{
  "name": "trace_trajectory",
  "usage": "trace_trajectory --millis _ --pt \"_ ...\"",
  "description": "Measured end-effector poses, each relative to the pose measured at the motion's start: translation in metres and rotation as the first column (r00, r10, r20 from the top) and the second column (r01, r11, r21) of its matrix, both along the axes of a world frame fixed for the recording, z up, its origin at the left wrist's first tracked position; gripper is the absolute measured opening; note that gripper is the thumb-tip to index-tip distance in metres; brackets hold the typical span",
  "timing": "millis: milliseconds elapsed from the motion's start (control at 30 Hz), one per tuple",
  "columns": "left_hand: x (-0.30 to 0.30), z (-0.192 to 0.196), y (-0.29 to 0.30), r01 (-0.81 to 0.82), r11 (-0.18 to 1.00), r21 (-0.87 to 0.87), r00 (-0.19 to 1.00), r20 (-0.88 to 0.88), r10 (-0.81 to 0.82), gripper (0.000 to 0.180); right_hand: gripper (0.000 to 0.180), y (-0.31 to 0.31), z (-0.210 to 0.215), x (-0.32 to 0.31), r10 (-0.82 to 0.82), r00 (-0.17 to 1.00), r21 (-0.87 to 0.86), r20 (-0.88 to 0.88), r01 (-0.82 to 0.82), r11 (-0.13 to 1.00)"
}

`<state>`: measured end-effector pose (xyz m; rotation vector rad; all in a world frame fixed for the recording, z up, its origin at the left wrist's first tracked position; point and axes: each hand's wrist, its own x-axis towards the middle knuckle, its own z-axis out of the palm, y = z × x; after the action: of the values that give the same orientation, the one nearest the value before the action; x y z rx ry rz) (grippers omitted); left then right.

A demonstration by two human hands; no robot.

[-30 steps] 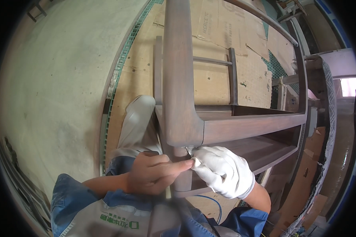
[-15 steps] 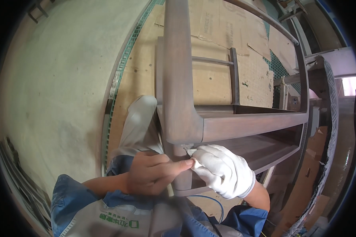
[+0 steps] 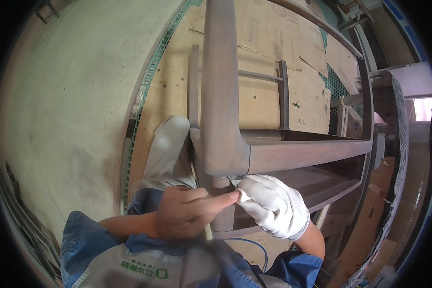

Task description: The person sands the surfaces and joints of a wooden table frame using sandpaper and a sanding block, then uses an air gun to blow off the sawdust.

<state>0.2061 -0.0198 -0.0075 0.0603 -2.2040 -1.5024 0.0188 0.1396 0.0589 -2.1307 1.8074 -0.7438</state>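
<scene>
My right hand [image 3: 276, 205], in a white glove, pinches a small thin metal blade [image 3: 235, 182]. The blade's tip is by the rounded corner of a dark brown wooden furniture frame [image 3: 223, 139], just below the joint. My left hand [image 3: 185, 211] is bare, its index finger stretched out to the gloved fingertips and touching them. Its other fingers curl loosely, with nothing visible in them. The glove hides most of the blade. Below the corner, a wooden leg [image 3: 223, 216] stands between my hands, partly covered by them.
Cardboard sheets [image 3: 259, 29] lie under the frame, over green plastic grating [image 3: 151, 72]. My knee [image 3: 170, 139] is left of the frame. A blue hose [image 3: 261, 249] curves below the leg. Long dark strips [image 3: 21, 216] lie at the far left. A padded edge [image 3: 401, 125] stands at the right.
The frame has shifted slightly to the right in view. The blade tip has tilted a little, and both hands keep nearly the same place and hold.
</scene>
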Motion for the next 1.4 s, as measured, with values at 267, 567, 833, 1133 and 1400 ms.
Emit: trace_trajectory --millis 267,567,833,1133,1400 --pt "-0.0006 -0.0035 0.0007 -0.022 0.995 -0.098 0.999 -0.050 0.017 0.041 0.031 -0.0030 0.0024 -0.0036 0.017 0.997 0.070 0.071 -0.022 0.997" --pt "0.0025 -0.0007 -0.0034 0.037 0.992 -0.122 0.999 -0.016 -0.039 0.046 0.034 0.0027 -0.0038 -0.0019 0.040 0.998 0.003 0.055 -0.040 0.999" --pt "-0.0001 0.0041 -0.0017 0.002 0.996 -0.089 1.000 -0.019 -0.003 0.045 0.036 0.0013 -0.0034 -0.0007 0.034 0.999 0.022 0.037 -0.035 0.999" --pt "0.0004 0.0034 -0.0006 -0.013 0.999 -0.052 1.000 -0.003 0.012 0.041 0.035 -0.0028 -0.0007 -0.0024 0.035 0.996 0.152 0.085 -0.048 0.987" --pt "-0.0004 0.0028 -0.0001 -0.009 0.998 -0.058 1.000 -0.002 0.008 0.042 0.040 -0.0002 -0.0030 -0.0048 0.054 0.997 0.042 0.059 -0.057 0.998"
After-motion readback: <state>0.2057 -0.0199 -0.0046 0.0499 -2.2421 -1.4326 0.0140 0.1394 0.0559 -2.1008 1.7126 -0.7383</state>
